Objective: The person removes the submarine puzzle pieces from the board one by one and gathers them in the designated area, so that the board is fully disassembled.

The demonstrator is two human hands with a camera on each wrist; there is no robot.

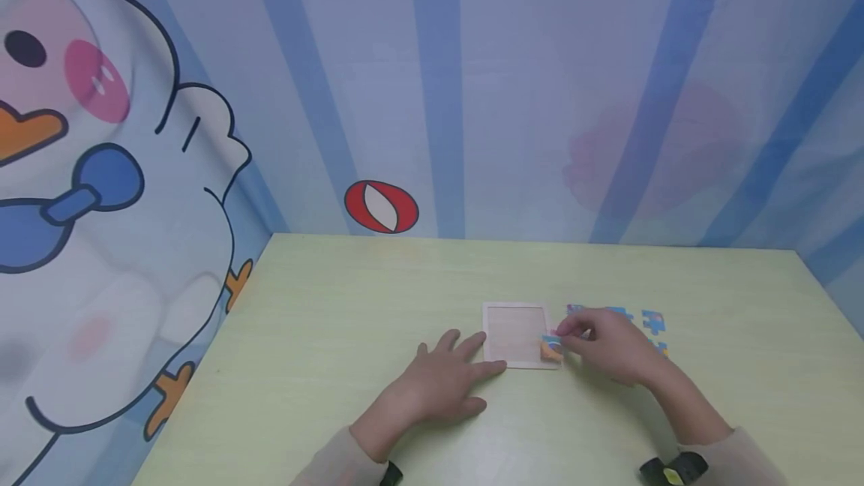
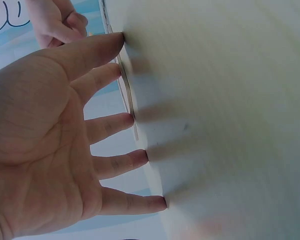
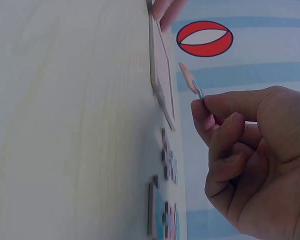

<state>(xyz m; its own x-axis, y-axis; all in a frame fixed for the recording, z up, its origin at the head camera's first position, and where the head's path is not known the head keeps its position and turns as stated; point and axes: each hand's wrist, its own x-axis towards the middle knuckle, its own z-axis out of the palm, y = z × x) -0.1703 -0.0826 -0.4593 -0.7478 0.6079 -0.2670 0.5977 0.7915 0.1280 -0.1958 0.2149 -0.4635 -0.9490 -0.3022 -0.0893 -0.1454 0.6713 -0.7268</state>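
In the head view a shallow square puzzle frame (image 1: 516,309) with a pale rim lies on the table. My right hand (image 1: 610,343) pinches an orange and blue jigsaw piece (image 1: 550,349) between thumb and fingertips, over the frame's near right corner. The right wrist view shows that jigsaw piece (image 3: 190,80) raised above the frame, the other fingers curled in. My left hand (image 1: 442,382) is spread, its fingertips at the frame's left and near edges. In the left wrist view the fingers of the left hand (image 2: 55,135) are straight and spread, tips down on the tabletop and frame edge.
Several loose jigsaw pieces (image 1: 653,321) lie right of the frame, partly hidden behind the right hand. The pale table (image 1: 378,283) ends at a blue striped backdrop (image 1: 513,96). A printed white cartoon figure (image 1: 155,246) covers the wall at left.
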